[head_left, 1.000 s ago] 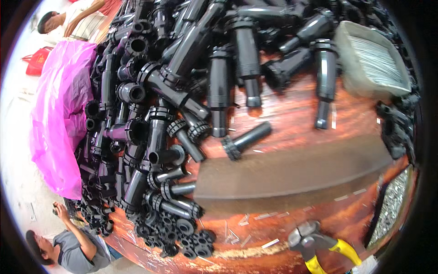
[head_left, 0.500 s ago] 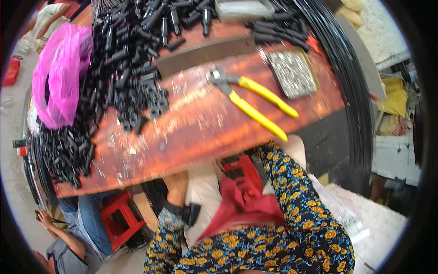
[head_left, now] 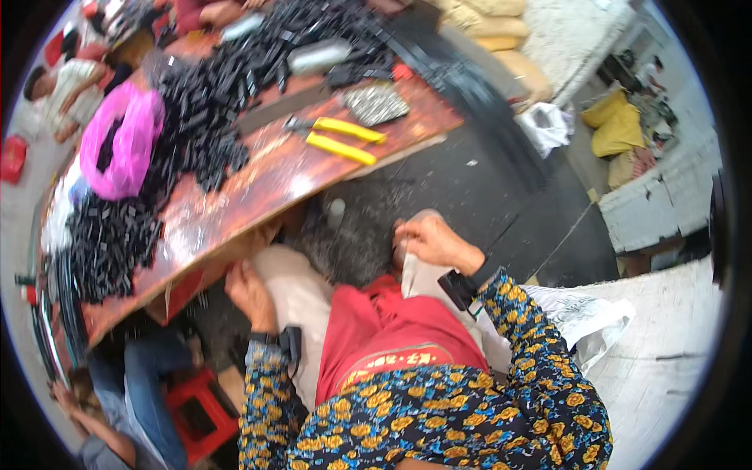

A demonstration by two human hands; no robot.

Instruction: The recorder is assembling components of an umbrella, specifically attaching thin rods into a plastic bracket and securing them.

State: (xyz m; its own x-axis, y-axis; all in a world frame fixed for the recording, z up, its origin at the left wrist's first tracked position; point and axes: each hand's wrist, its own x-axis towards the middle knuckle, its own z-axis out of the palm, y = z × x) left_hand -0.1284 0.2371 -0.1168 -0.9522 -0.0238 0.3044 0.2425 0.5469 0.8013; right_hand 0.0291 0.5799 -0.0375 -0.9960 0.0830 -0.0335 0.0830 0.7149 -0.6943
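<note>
My left hand (head_left: 251, 296) is beside my left knee, just off the table's front edge. Its fingers are curled, and whatever they hold, if anything, is hidden. At my right knee, my right hand (head_left: 440, 241) has its fingers closed on the pale trouser leg (head_left: 419, 276). A red apron (head_left: 384, 329) lies over my lap between the two forearms. Beyond both hands, on the reddish wooden table (head_left: 204, 243), lie cutting pliers with yellow handles (head_left: 345, 141), apart from either hand.
A tray of small metal pieces (head_left: 376, 104) sits behind the pliers, near a dark metal bar (head_left: 283, 108). Black tubular parts (head_left: 117, 247) heap the table's left and back, with a pink bag (head_left: 121, 176) among them. A person in jeans (head_left: 149, 392) sits at left by a red stool (head_left: 205, 415).
Both hands have come back from the table's edge to my knees. My right hand, hidden before, now shows. The view has swung, so the table appears farther up and left; the pliers still lie there.
</note>
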